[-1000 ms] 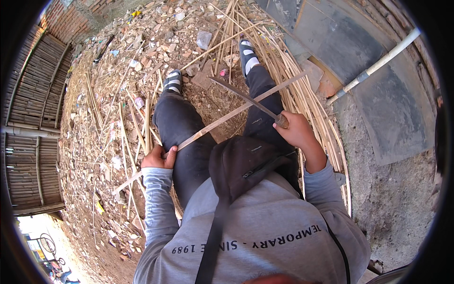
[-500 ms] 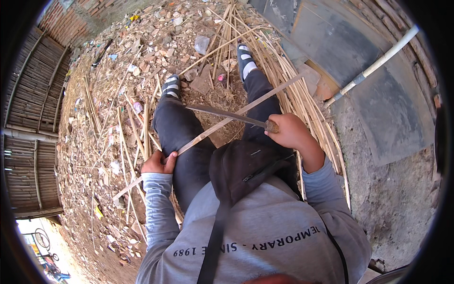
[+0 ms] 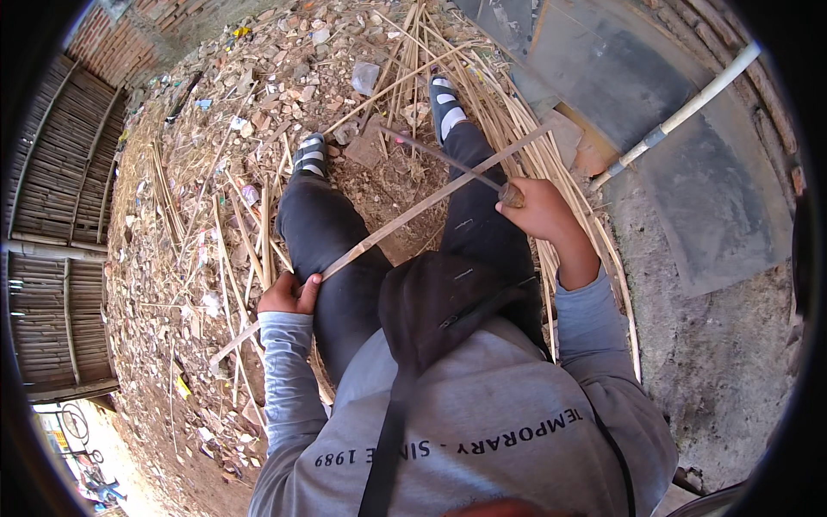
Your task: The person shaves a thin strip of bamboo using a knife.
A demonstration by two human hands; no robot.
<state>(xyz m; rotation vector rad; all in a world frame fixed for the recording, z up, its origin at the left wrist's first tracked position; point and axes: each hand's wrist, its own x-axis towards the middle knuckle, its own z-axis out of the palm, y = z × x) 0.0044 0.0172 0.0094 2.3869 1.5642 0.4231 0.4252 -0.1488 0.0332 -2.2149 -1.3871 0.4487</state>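
My left hand (image 3: 289, 295) is closed around a long bamboo strip (image 3: 398, 227), with the thumb pressed on top. The strip slants across my thighs, from low on the left to the far right. In my right hand (image 3: 544, 212) is the wooden handle of a machete (image 3: 441, 155), held above my right thigh. Its narrow dark blade points to the far left and crosses the strip; I cannot tell whether they touch.
More bamboo strips (image 3: 536, 155) lie in a long bundle along my right side, with others (image 3: 245, 233) on the left. Rubble and litter cover the ground. A pale pole (image 3: 689, 112) leans over dark sheets (image 3: 724, 198) at the right. Woven bamboo walls (image 3: 60, 155) stand left.
My right hand has moved right and a little farther away with the machete. Its blade has swung to point farther from me. My left hand and the bamboo strip stay nearly in place.
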